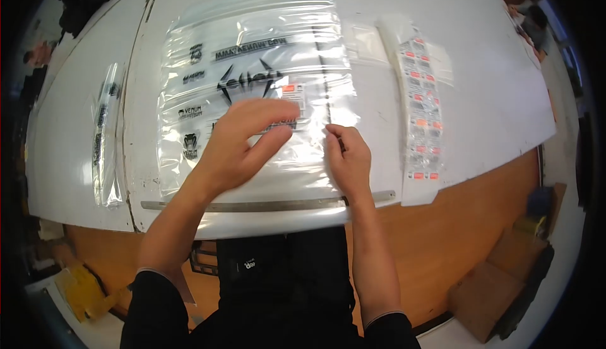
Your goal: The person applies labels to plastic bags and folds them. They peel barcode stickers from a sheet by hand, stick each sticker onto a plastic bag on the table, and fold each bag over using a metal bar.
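Observation:
A stack of clear plastic bags [180, 93] printed with black VENUM logos lies flat on the table. My left hand [249, 134] is over its middle, fingers stretched together and thumb apart, with nothing seen in it. Just past its fingertips, a small white and orange label [291, 94] is on the top bag. My right hand [350, 159] is at the stack's right side, its fingers curled and pinched beside a dark line on the plastic. Whatever is between those fingertips is hidden. A long metal ruler [284, 206] lies across the bags near the table's front edge.
On the right, a strip of white and orange labels [420, 100] lies on a plastic-covered pile. A rolled clear bag [107, 137] is on the left, beyond a table seam. Cardboard boxes [492, 292] stand on the floor at right. A person [533, 24] sits at the far right.

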A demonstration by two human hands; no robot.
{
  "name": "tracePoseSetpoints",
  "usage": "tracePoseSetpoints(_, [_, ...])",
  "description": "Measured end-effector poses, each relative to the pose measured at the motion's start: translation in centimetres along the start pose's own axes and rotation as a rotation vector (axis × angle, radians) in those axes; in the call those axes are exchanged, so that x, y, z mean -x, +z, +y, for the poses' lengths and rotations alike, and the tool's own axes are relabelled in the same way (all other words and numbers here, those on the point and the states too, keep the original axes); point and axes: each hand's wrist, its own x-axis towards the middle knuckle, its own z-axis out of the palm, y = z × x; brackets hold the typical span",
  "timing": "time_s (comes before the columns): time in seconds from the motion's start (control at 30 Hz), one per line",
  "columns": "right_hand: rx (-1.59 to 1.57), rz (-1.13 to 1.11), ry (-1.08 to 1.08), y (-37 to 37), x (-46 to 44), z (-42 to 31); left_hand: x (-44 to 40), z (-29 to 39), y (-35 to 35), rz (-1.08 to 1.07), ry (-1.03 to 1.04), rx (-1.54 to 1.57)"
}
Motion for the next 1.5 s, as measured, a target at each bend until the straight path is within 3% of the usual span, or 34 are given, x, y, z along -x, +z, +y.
tracePoseSetpoints(0.07, [-0.085, 0.021, 0.043, -0.1, -0.1, 0.2, 1.2, 7.7, -3.3, -0.063, 0.092, 0.318])
tracePoseSetpoints(0.13, [-0.196, 0.023, 0.127, 0.2, -0.2, 0.9, 2.6, 12.0, -4.3, -0.065, 0.331, 0.295])
tracePoseSetpoints(0.33, [-0.252, 0.014, 0.165, -0.3, -0.2, 0.9, 3.6, 17.5, -5.0, -0.018, 0.721, 0.294])
tracePoseSetpoints(0.37, [-0.298, -0.016, 0.266, -0.6, -0.2, 0.5, 4.1, 18.0, -5.3, -0.039, 0.695, 0.294])
tracePoseSetpoints(0.47, [-0.355, 0.059, 0.149, 0.3, -0.5, 2.8, 6.7, 16.5, -3.6, 0.124, 0.783, 0.284])
tracePoseSetpoints(0.53, [-0.319, 0.056, 0.144, 0.4, -0.8, 3.7, 7.8, 17.1, -4.3, 0.121, 0.721, 0.224])
tracePoseSetpoints(0.6, [-0.31, 0.046, 0.177, 0.4, -0.9, 4.0, 8.5, 19.3, -7.6, -0.062, 0.473, 0.12])
tracePoseSetpoints(0.67, [-0.292, 0.055, 0.164, 0.2, -1.0, 4.2, 9.3, 19.8, -8.2, 0.01, 0.459, 0.142])
tracePoseSetpoints(0.77, [-0.359, 0.04, 0.185, -0.1, -0.7, 3.4, 9.3, 18.6, -6.5, 0.309, 0.693, 0.244])
tracePoseSetpoints(0.83, [-0.376, 0.047, 0.191, -0.1, -0.7, 2.5, 9.6, 18.5, -7.2, 0.332, 0.725, 0.285])
tracePoseSetpoints(0.93, [-0.366, 0.041, 0.187, -0.1, -0.8, 2.6, 10.5, 19.8, -10.2, 0.131, 0.494, 0.233])
tracePoseSetpoints(1.13, [-0.26, 0.045, 0.107, -0.1, -1.0, 4.2, 10.2, 16.2, -7.5, 0.319, 0.192, -0.09])
tracePoseSetpoints(1.23, [-0.321, 0.035, 0.188, -0.3, -0.5, 2.7, 9.1, 6.9, -7.5, 0.459, -0.147, -0.351])
tracePoseSetpoints(1.3, [-0.329, 0.036, 0.203, -0.4, -0.4, 2.6, 9.3, -0.6, -8.9, 0.405, -0.514, -0.386])
tracePoseSetpoints(1.37, [-0.329, 0.036, 0.217, -0.3, -0.3, 2.7, 9.5, -5.6, -10.7, 0.388, -0.691, -0.45])
tracePoseSetpoints(1.5, [-0.187, 0.069, 0.128, 0.0, -0.2, 5.1, 8.8, -13.2, -12.9, 0.413, -0.723, -0.567])
